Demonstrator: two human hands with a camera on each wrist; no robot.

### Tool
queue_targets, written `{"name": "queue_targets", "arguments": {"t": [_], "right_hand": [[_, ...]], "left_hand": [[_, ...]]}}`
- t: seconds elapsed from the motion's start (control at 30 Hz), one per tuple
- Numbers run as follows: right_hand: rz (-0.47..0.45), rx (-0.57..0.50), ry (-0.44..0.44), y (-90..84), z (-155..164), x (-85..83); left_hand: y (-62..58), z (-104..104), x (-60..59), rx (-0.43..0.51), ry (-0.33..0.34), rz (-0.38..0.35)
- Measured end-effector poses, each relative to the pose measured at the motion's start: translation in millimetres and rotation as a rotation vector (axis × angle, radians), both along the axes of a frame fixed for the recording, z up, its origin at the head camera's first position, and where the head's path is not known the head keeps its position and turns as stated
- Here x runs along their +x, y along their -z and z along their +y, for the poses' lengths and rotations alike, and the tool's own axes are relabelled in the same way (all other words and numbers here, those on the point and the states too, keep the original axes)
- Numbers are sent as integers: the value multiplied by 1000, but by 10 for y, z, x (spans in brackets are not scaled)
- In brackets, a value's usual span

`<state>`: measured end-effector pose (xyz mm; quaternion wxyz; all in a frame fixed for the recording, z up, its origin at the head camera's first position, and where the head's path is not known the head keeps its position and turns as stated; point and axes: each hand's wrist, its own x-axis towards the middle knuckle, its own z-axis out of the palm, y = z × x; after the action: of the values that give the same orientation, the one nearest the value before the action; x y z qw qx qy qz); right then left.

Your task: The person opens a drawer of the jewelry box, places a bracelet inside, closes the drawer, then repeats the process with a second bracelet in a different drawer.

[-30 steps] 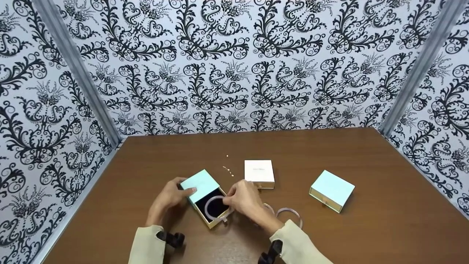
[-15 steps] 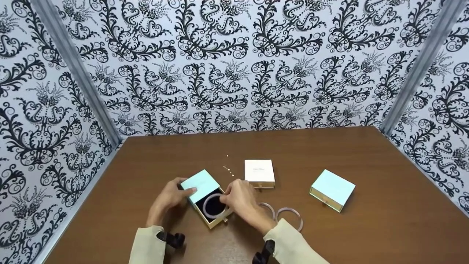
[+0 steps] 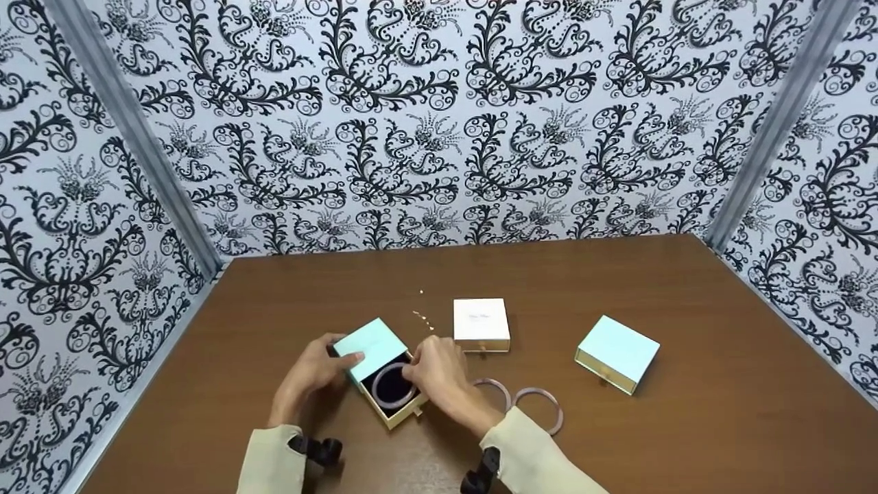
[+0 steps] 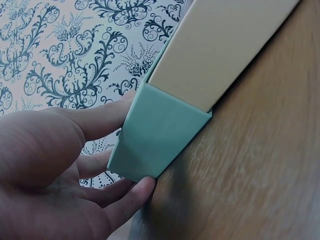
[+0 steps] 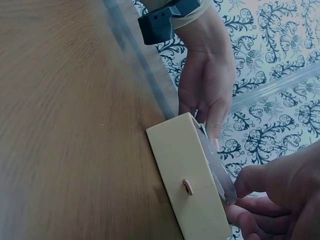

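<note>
A mint jewellery box (image 3: 370, 342) lies on the table with its cream drawer (image 3: 405, 414) pulled partly out. My left hand (image 3: 310, 374) holds the box's mint sleeve, thumb on top and fingers along its side and lower edge. Over the drawer's dark lining is a pale lilac bangle (image 3: 376, 395). Thumb and fingers of my right hand (image 3: 442, 376) pinch that bangle's right side. In the right wrist view the bangle (image 5: 218, 167) looks tilted at the drawer's top edge, and a small ribbon pull (image 5: 187, 187) shows on the drawer front.
Two more bangles lie right of my right forearm, a partly hidden one (image 3: 505, 392) and another (image 3: 560, 413). A white box (image 3: 481, 320) stands behind my right hand, a second mint box (image 3: 617, 348) further right. Small pale bits (image 3: 424, 318) dot the wood. Patterned walls enclose the table.
My right hand has shifted slightly left with the bangle, which now sits further over the drawer's lining. The left hand keeps its hold on the sleeve.
</note>
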<state>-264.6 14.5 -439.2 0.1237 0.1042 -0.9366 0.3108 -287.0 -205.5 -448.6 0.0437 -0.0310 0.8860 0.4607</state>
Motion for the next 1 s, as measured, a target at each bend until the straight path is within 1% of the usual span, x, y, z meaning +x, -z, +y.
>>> {"name": "queue_targets", "arguments": {"t": [0.33, 0.5, 0.77, 1.0], "right_hand": [[38, -1, 10, 7, -3, -13], [38, 1, 4, 19, -12, -20], [51, -8, -7, 58, -14, -26], [40, -2, -15, 76, -11, -42]], "left_hand": [[-12, 12, -14, -20, 11, -2], [-8, 4, -17, -31, 13, -5], [15, 5, -18, 13, 13, 24], [7, -8, -5, -13, 3, 3]]}}
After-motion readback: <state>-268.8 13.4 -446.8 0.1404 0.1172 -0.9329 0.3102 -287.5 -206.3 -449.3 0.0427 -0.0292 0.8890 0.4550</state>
